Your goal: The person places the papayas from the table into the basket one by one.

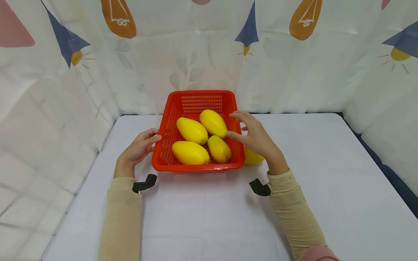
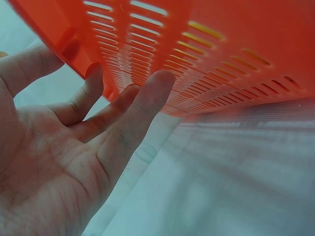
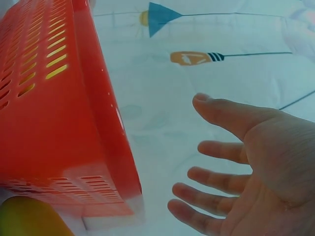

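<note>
A red plastic basket [image 1: 197,168] with slotted walls holds several yellow mangoes [image 1: 190,153]. My left hand [image 1: 140,146] holds the basket's left side, its thumb at the rim and its other fingers [image 2: 155,91] against the slotted outer wall under the rim. My right hand [image 1: 256,136] hovers by the right rim, fingers spread and nothing in them. In the right wrist view a gap shows between these fingertips and the basket. Another mango [image 1: 253,156] lies outside the basket on the right, partly hidden by the right hand and the rim.
The basket stands on a white-covered table [image 1: 202,221], close to its back edge. A patterned curtain [image 1: 209,65] hangs behind the table and along both sides. Black wrist mounts [image 1: 145,183] sit on both wrists.
</note>
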The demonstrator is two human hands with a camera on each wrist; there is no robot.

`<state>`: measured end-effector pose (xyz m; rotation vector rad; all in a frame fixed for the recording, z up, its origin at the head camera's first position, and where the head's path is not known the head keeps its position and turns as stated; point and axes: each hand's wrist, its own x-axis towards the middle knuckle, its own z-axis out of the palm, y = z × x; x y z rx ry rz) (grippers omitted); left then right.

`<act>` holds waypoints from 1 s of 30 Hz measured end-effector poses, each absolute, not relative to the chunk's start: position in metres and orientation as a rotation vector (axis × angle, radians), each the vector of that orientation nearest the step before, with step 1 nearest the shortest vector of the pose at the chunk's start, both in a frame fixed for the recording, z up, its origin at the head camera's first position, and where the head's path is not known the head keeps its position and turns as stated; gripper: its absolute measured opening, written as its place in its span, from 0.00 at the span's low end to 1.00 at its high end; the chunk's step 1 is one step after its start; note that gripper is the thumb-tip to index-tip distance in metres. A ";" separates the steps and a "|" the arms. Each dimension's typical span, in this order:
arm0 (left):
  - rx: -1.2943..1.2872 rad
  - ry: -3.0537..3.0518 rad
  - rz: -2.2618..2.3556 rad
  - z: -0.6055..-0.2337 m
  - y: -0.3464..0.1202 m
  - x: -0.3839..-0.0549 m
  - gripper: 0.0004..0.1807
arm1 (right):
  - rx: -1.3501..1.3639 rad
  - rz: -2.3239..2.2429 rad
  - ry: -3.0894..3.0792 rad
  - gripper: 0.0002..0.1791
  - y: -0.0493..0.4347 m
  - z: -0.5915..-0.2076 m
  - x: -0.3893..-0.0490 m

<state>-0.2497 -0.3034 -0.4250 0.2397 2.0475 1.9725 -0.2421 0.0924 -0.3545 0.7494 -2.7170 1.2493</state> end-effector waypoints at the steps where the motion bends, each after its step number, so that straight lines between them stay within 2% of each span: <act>1: 0.242 2.043 1.974 -0.425 -0.304 -0.250 0.13 | 0.747 1.251 -2.717 0.32 0.093 -0.355 -0.242; 30: 0.247 2.035 1.984 -0.425 -0.302 -0.250 0.10 | 0.627 1.163 -2.831 0.32 0.113 -0.362 -0.239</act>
